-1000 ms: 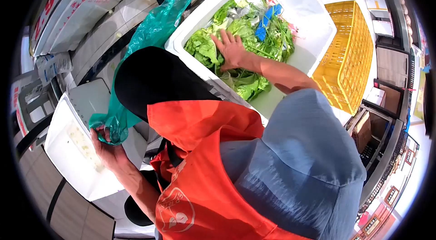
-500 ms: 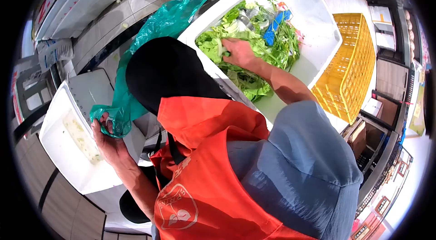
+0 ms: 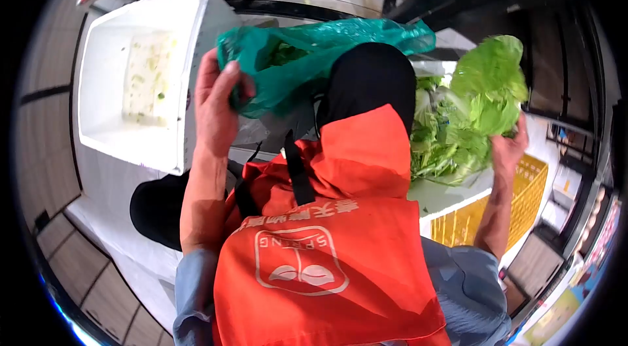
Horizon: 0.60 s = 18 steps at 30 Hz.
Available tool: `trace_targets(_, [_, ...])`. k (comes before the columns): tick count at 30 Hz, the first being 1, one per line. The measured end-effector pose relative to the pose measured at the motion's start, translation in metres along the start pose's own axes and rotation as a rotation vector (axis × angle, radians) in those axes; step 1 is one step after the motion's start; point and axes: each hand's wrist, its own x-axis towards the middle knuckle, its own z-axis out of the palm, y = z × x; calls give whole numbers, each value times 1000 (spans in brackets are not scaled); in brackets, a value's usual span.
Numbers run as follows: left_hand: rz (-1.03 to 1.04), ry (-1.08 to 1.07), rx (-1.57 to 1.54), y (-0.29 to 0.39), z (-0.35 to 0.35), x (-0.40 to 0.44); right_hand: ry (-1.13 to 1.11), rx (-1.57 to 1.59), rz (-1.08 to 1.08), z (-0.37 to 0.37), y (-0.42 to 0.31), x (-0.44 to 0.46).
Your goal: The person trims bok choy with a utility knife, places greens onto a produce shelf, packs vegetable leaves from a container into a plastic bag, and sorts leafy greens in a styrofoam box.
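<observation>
My left hand (image 3: 219, 107) grips the open rim of a green plastic bag (image 3: 333, 38), fingers behind the film and thumb in front. Some dark leafy greens (image 3: 288, 53) show inside its mouth. On the other side, my right hand (image 3: 510, 146) is closed around the lower end of a bunch of lettuce (image 3: 487, 81), holding it raised over a white foam box (image 3: 458, 200). Loose leafy greens (image 3: 445, 143) lie in that box. The lettuce hides part of the box and some of my fingers.
A second white foam box (image 3: 190, 78), with a wet bottom and leaf scraps, stands at the left. A yellow plastic crate (image 3: 526, 199) is at the right, beyond my forearm. A black rounded shape (image 3: 376, 84) blocks the view between bag and greens.
My right hand has lifted lettuce up from among the greens. My left hand has moved up with the bag, whose mouth is now spread wider. The view has turned.
</observation>
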Motion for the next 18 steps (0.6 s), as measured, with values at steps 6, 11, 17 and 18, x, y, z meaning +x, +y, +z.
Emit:
trace_targets(6, [-18,-129,-73,14,-14,-7,57,-208,-458,-24,-111,44])
trace_targets(11, [-75,-217,-93,15,-13,-2,44,187,-707,22,-202,93])
trace_targets(17, [-101,-166,-130,16,-29,5,1,210,-1042,115,-284,146])
trace_targets(18, [-106,-155,-167,13,-33,8,-12,255,-1179,134,-314,151])
